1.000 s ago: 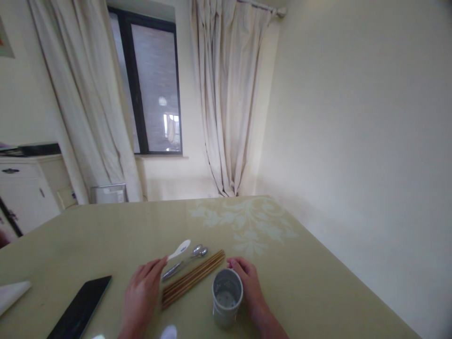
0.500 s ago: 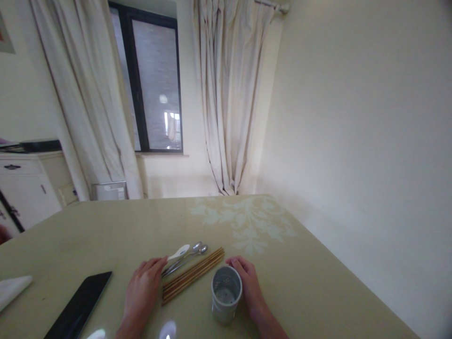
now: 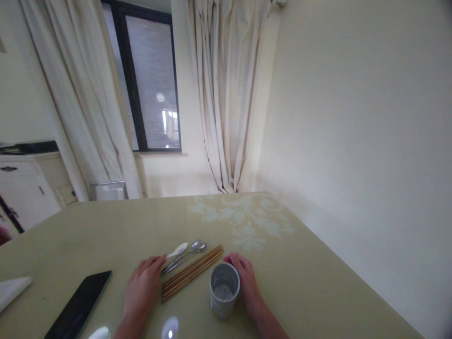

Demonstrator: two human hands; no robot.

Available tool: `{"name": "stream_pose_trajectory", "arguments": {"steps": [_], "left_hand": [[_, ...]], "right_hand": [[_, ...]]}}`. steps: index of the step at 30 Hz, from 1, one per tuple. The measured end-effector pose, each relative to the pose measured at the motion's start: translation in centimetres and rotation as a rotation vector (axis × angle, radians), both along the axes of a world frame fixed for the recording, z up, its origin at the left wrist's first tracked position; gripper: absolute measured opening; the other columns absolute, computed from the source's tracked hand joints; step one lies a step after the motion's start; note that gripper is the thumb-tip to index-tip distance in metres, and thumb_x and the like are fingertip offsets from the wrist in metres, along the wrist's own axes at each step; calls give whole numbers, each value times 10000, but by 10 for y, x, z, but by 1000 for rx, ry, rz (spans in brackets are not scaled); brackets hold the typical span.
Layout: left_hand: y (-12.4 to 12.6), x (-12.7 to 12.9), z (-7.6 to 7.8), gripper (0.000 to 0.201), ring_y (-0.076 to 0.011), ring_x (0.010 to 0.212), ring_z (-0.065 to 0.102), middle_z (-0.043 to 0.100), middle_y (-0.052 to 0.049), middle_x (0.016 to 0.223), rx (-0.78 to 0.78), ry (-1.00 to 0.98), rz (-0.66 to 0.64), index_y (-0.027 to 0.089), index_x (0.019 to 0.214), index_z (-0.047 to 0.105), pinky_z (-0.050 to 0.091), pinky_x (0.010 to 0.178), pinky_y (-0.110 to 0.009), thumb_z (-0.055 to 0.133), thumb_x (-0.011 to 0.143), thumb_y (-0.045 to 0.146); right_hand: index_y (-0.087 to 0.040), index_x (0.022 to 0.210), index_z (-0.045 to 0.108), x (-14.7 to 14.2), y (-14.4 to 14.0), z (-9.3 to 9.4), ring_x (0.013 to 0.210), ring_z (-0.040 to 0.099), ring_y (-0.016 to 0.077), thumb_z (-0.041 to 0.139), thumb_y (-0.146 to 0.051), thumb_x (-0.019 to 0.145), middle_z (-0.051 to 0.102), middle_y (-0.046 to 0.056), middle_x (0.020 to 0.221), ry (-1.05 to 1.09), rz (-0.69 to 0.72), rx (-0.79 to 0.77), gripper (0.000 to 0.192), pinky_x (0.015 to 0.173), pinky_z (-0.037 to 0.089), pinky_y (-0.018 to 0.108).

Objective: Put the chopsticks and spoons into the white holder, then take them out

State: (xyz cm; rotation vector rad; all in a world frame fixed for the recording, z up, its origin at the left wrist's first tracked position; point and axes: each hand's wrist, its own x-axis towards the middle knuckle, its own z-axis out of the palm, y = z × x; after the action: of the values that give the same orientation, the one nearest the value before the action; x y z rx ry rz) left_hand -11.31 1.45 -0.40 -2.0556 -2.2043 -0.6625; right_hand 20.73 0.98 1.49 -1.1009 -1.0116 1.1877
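1. Since a second ago, the white plastic spoon (image 3: 177, 250) has come down from its raised tilt and now lies low beside the two metal spoons (image 3: 193, 247); both hands have hardly shifted.
2. The left hand (image 3: 142, 288) lies flat on the pale green glossy counter (image 3: 318, 287), fingers together and loosely stretched, their tips touching the handle ends of the spoons.
3. The bundle of brown wooden chopsticks (image 3: 192, 272) lies slanted just right of this hand, beside the spoons.
4. The grey speckled ceramic cup (image 3: 224, 290) stands upright near the chopsticks.
5. The right hand (image 3: 245, 281) curves against the right side of the cup, fingers together; a firm grip cannot be told.
6. A black flat phone (image 3: 79, 303) lies at the left, well apart.
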Motion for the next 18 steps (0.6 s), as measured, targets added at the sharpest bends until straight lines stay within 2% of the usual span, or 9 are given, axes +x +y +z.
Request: {"name": "stream_pose_trajectory", "arguments": {"steps": [5,8,13,18], "left_hand": [[1,0,-2,505,-265,1177,686,782,-55,1270,-15,6,-3,285,1275,790,519,1029,-367,360,1027,194],[1,-1,-2,517,-261,1176,687,781,-57,1268,-24,0,-17,277,1277,788,521,1029,-364,338,1036,199],[4,-2,-5,503,-261,1217,678,783,-56,1270,8,-54,-38,257,1270,779,505,1096,-370,325,1055,278],[11,-2,-11,535,-271,1245,667,769,-84,1304,22,-176,-24,196,1372,714,513,1114,-392,311,1059,357]], "right_hand": [[-202,886,851,0,-7,3,933,743,300,641,-906,793,795,100,942,-28,-29,-11,741,878,595,393],[-222,943,857,0,-11,5,966,724,303,519,-924,861,783,101,970,-90,-27,45,783,905,583,408],[-240,1131,799,1,-18,12,920,672,289,323,-932,919,738,97,983,-131,21,292,866,874,543,404],[-257,1419,638,8,-27,20,1044,645,315,400,-984,838,707,116,1172,-211,92,576,960,966,497,411]]}}
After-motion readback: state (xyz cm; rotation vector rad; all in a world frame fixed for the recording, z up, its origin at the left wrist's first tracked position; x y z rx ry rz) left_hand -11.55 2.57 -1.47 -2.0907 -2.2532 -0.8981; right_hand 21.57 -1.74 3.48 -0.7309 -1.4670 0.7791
